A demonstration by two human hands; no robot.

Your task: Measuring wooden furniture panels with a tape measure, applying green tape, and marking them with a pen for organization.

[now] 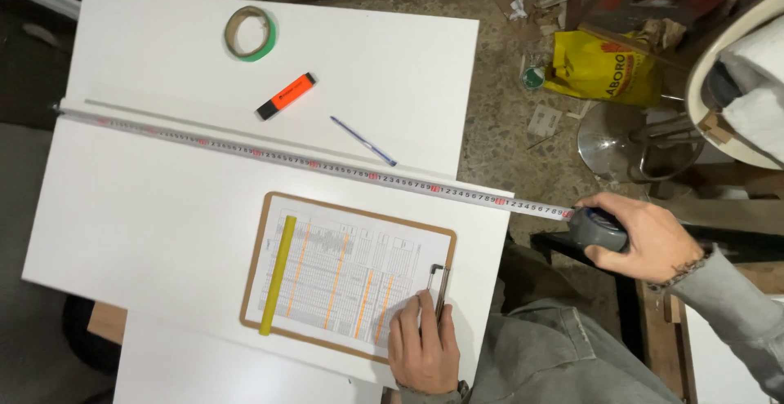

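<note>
The person's right hand [653, 241] is closed around the grey, rounded case of a tape measure [599, 228], held just off the right edge of a white rectangular board [139, 224]. From the case, the pale metal tape blade [310, 162] runs leftward across the full width of the board, lying flat on it and slanting slightly upward to the left, with its end hook at the board's far left edge.

The left hand [423, 345] rests palm down, fingers loosely together, on the lower right corner of a brown hardboard clipboard [253, 290], beside its metal clip [441, 286]; it grips nothing. The clipboard carries a printed sheet of tables [343, 273] with several orange highlighted columns. A yellow cylindrical stick [278, 275] lies along the sheet's left side, roughly parallel to the clipboard's edge.

Above the tape blade, on a 2nd white board [392, 53] set behind the 1st, lie 3 things well apart from each other: a roll of green tape [251, 33], an orange highlighter with a black cap [286, 96], and a blue ballpoint pen [363, 140] near the blade. On the speckled floor to the right sits a yellow plastic bag [600, 68] beside a chrome stool base [612, 139].
</note>
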